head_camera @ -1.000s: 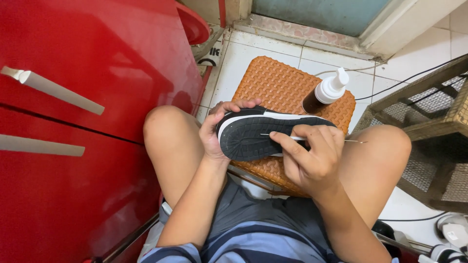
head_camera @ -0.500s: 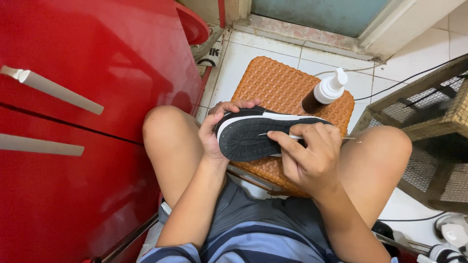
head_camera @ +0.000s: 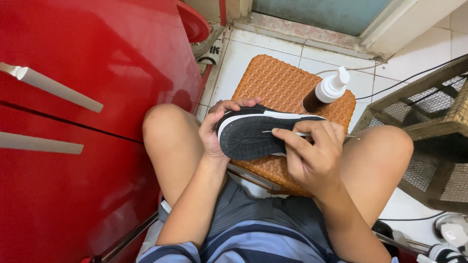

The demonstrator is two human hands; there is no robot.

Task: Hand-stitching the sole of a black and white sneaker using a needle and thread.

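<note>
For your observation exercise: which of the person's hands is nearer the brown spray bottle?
Right. The right hand sits just below the spray bottle; the left hand grips the shoe's far end.

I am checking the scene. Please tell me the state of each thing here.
shoe: sole up, held above the mat
left hand: gripping the shoe's end
right hand: pinching a thin tool against the sole
spray bottle: capped, upright on the orange mat

We see our own bare forearms, both hands uncovered: left hand (head_camera: pixel 217 129), right hand (head_camera: pixel 312 156). Our knees are bare too. Just below the orange stool (head_camera: pixel 282 87) in the head view sit our shorts (head_camera: pixel 253 219), dark grey with broad pale-blue stripes.
</note>
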